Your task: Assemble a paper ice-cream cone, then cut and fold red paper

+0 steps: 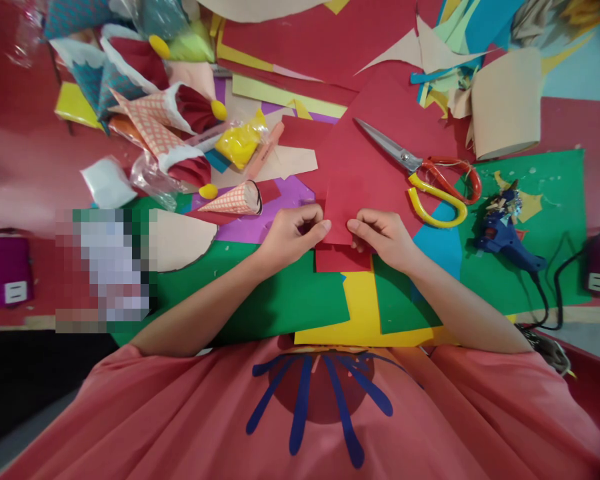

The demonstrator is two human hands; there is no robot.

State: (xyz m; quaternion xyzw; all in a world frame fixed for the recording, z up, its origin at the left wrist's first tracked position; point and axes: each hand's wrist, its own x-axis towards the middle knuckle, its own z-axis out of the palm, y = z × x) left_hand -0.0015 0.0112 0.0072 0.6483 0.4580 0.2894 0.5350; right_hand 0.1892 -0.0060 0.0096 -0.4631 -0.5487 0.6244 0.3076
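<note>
Between my two hands is a small piece of red paper (337, 223), pinched at its left edge by my left hand (297, 233) and at its right edge by my right hand (380, 237). Both hands are closed, thumbs on top. Just below it, a smaller red strip (343, 260) shows over green and yellow sheets. Scissors (405, 157) with one red and one yellow handle lie beyond my right hand, on red paper. A checked paper cone (233, 199) rests beyond my left hand, on purple paper.
A blue glue gun (510, 243) with a black cord lies on the green sheet (560, 200) at right. A beige paper roll (507, 103) stands behind it among paper scraps. Decorated cones (155, 127) and plastic packets crowd the back left. A rounded beige piece (177, 240) lies nearer.
</note>
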